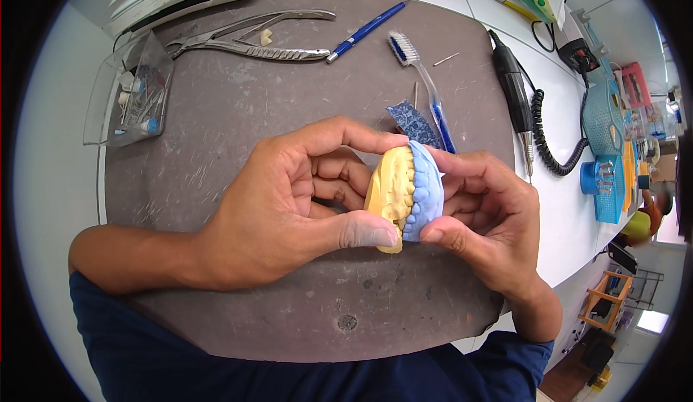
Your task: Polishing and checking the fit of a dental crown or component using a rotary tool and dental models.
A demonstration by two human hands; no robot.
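Observation:
My left hand (289, 200) is closed on a yellow dental cast (390, 184), thumb along its near end and index finger at its far end. From the other side my right hand (484, 214) grips a blue dental cast (427, 192). The two casts meet along their rows of teeth, standing on edge above the grey-brown mat. Beyond the casts lie a piece of dark blue patterned paper (413, 123) and a toothbrush (431, 88) with a clear and blue handle. My fingers hide the casts' outer backs in part.
Metal pliers (253, 41), a small tooth-coloured piece (266, 37) and a blue pen (367, 31) lie at the mat's far side. A clear box of burs and bits (162, 106) stands left. Right of the mat lies a black handpiece (511, 84) with a coiled cord (556, 160).

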